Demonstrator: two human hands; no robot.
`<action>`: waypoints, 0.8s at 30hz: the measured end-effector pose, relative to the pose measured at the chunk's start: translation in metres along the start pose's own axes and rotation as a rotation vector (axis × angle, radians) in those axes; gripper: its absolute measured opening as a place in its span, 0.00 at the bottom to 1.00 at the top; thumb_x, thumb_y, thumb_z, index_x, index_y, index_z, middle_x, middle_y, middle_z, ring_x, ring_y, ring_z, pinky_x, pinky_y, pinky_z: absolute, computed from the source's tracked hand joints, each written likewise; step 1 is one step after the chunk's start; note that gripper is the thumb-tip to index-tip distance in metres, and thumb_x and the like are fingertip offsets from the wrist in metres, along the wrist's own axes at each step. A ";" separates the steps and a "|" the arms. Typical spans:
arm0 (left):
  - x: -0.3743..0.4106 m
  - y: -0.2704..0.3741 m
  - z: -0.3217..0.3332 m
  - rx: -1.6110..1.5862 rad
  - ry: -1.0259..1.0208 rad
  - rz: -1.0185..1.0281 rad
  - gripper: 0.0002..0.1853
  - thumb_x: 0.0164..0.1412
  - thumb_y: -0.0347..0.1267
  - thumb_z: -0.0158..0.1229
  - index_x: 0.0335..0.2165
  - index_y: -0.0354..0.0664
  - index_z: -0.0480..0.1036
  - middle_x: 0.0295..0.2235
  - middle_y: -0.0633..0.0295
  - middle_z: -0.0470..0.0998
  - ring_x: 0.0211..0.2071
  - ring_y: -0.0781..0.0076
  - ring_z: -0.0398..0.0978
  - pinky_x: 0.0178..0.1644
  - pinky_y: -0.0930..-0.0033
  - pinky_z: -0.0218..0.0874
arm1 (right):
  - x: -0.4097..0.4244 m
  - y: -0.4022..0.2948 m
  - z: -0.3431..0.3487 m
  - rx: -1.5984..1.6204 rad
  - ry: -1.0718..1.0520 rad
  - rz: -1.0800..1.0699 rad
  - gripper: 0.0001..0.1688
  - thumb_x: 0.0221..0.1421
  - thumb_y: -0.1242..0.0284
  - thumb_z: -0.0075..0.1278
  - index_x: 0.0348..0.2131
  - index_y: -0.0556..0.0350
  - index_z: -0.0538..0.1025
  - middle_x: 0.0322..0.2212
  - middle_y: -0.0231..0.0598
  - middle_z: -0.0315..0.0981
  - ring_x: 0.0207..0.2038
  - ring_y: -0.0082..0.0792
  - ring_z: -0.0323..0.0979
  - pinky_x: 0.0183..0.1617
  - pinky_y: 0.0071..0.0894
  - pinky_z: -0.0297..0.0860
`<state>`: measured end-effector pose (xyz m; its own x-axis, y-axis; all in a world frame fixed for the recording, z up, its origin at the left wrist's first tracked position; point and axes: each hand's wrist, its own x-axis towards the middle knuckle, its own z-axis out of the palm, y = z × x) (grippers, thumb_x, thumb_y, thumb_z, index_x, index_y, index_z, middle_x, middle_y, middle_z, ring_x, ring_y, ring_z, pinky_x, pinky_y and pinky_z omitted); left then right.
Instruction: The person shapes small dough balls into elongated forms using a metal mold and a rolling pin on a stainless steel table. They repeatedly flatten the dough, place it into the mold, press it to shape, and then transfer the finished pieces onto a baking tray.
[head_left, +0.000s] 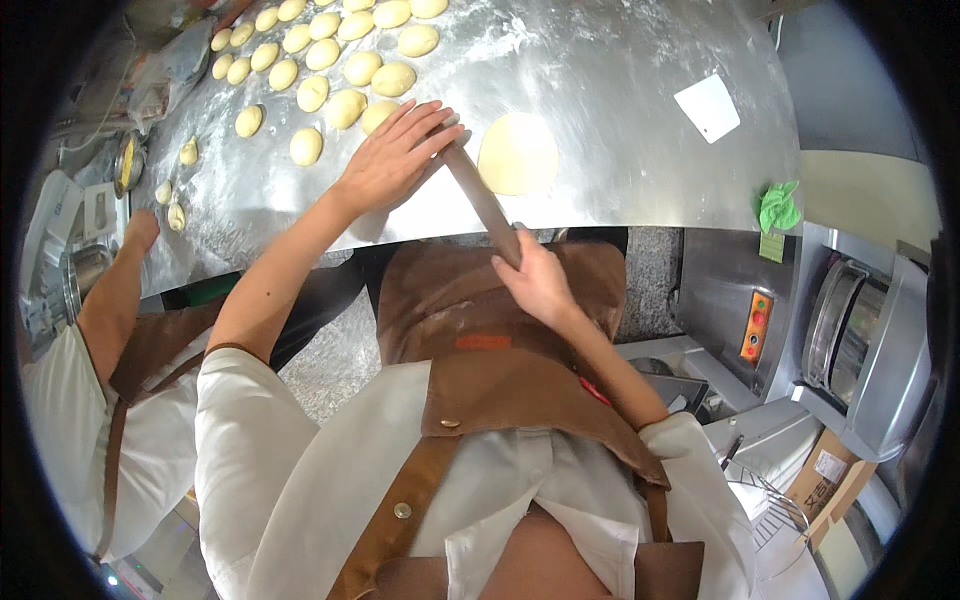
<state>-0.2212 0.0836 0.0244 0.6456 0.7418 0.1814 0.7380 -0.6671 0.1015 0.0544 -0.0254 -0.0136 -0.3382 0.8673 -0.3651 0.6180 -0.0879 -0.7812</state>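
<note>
A long rolling pin (484, 199) slants across the near edge of a floured metal worktable (615, 112). My right hand (538, 277) grips its near end, in front of my brown apron. With fingers outstretched, my left hand (397, 157) lies at the pin's far end, the fingertips over it. The palm and thumb there are hidden. Just right of the pin lies a flat round of rolled dough (519, 154), partly bordered by the pin. Several pale yellow dough balls (312, 93) spread beyond and left of my left hand, one (377, 116) partly behind its fingers.
At left, a co-worker's arm (112, 300) reaches the table edge near small dough pieces (176, 217) and a metal bowl (129, 165). A white scraper (708, 109) lies at right. A green cloth (780, 206) sits at the right corner, above a machine's control panel (756, 326).
</note>
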 end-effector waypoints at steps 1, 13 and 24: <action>0.002 -0.001 0.001 0.011 0.029 -0.010 0.27 0.60 0.29 0.58 0.58 0.48 0.67 0.57 0.57 0.69 0.63 0.59 0.62 0.72 0.53 0.47 | -0.001 -0.005 -0.023 -0.004 0.006 -0.077 0.23 0.61 0.62 0.54 0.43 0.66 0.68 0.26 0.59 0.76 0.32 0.63 0.77 0.38 0.55 0.74; -0.006 0.130 0.042 -0.087 0.228 -0.761 0.31 0.64 0.33 0.54 0.63 0.37 0.62 0.65 0.47 0.61 0.66 0.49 0.56 0.71 0.41 0.38 | 0.132 0.015 -0.125 -0.764 0.439 -0.630 0.36 0.63 0.56 0.49 0.60 0.62 0.67 0.61 0.53 0.64 0.64 0.49 0.61 0.71 0.48 0.52; 0.000 0.089 0.035 -0.109 0.179 -0.730 0.32 0.65 0.35 0.51 0.65 0.40 0.60 0.66 0.45 0.58 0.69 0.48 0.50 0.72 0.43 0.38 | 0.110 0.023 -0.108 -0.714 0.417 -0.572 0.31 0.65 0.61 0.47 0.60 0.63 0.67 0.61 0.54 0.63 0.64 0.52 0.60 0.71 0.53 0.50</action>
<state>-0.1489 0.0270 -0.0010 -0.0482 0.9814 0.1859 0.9362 -0.0205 0.3509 0.1080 0.1209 -0.0170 -0.5264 0.8017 0.2833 0.7676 0.5914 -0.2471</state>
